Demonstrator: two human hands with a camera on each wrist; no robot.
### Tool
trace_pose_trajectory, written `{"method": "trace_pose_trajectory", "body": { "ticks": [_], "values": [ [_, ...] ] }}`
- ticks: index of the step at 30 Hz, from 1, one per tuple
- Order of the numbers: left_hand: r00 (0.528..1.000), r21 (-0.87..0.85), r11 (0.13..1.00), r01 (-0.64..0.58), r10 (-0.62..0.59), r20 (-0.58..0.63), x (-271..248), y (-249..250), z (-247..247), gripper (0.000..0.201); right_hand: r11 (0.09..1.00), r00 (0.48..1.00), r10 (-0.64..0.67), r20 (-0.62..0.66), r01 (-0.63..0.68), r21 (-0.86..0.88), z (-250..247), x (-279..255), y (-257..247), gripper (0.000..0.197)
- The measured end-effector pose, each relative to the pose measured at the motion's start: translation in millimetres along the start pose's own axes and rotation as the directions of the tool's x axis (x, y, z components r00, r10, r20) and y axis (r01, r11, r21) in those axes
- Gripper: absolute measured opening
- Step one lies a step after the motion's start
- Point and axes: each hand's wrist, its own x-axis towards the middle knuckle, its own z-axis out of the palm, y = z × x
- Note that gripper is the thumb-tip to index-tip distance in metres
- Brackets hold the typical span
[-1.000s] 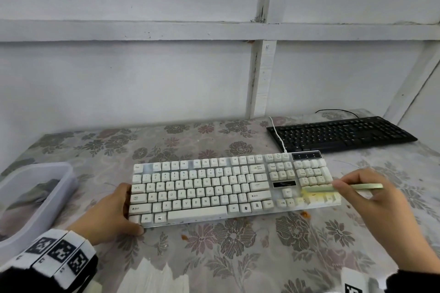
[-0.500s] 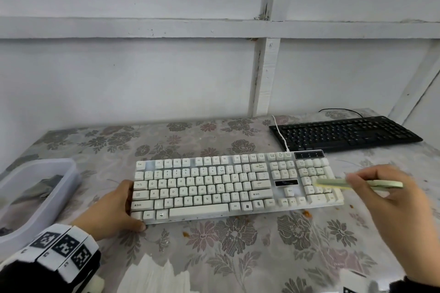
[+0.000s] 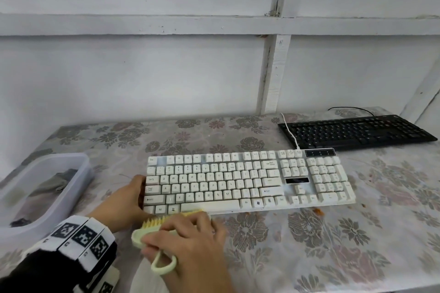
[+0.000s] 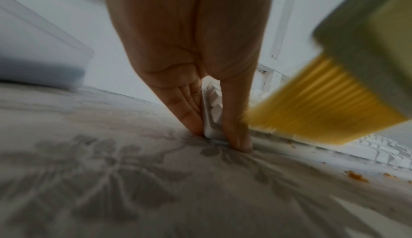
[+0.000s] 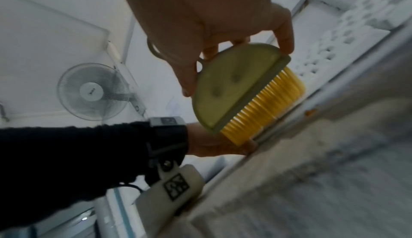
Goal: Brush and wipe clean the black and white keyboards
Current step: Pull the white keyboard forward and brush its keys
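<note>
left arm: black knit sleeve (image 3: 35,271) to the wrist | left wrist: white band (image 3: 81,236) of blocky segments, each printed with a black square code marker | wrist underside: black strap (image 5: 167,141) with grey box, one screw, white tag (image 5: 178,187) bearing a black marker, thin black cable | right wrist: black cuff, mostly cut off
</note>
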Motion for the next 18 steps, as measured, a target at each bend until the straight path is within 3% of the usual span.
{"method": "trace_pose_trajectory", "body": {
  "ticks": [7, 10, 15, 18],
  "values": [
    [0.999, -0.007, 1.000, 0.027, -0.027, 0.028, -1, 0, -1, 0.083, 0.996, 0.990, 0.082, -0.114, -0.086, -0.033, -14, -3, 44, 0.026],
    [0.999, -0.009, 0.999, 0.034, -0.034, 0.035, 0, 0, -1, 0.082, 0.989, 0.974, 0.132, -0.184, -0.142, -0.042, -33, -9, 58, 0.017],
    [0.999, -0.009, 0.999, 0.032, -0.032, 0.037, 2, -4, 0, 0.084, 0.999, 0.987, 0.004, -0.158, 0.003, 0.044, -32, -5, 36, 0.019],
    [0.999, -0.003, 1.000, 0.031, -0.031, 0.020, 3, -6, 0, 0.085, 0.998, 0.993, -0.007, -0.120, 0.014, 0.065, -11, -3, 25, 0.019]
  ]
}}
